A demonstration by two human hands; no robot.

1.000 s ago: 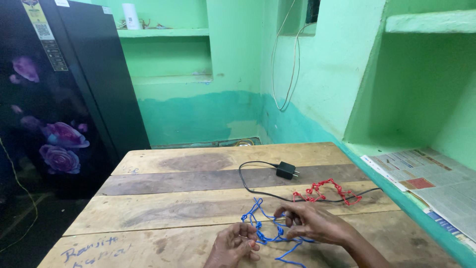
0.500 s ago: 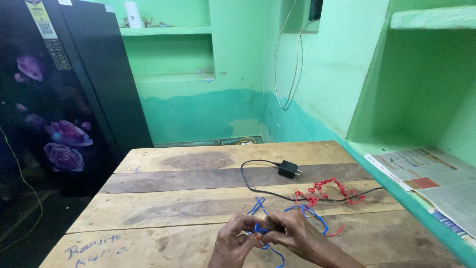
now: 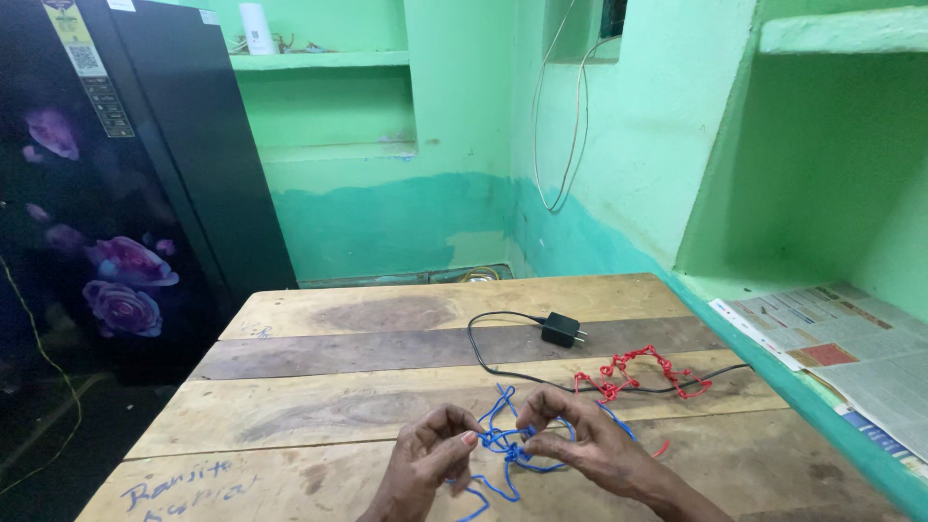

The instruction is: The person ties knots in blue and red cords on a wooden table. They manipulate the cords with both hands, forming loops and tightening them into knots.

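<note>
Now left hand (image 3: 425, 464), right hand (image 3: 580, 440) pinch blue wire (image 3: 507, 447).

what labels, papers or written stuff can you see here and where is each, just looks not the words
Sticker strip: top of the black fridge door, narrow, yellow, white and grey.
Newspaper: spread flat on the green ledge at right, white with a red patch.
Chalk writing: blue scrawl on the wooden table's near left corner.

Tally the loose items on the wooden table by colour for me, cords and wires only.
Blue: 1, the blue wire, pinched between the left hand and the right hand.
Red: 1, the red wire, lying tangled beside the hands.
Black: 1, the black charger with its cord.
Total: 3.
</note>
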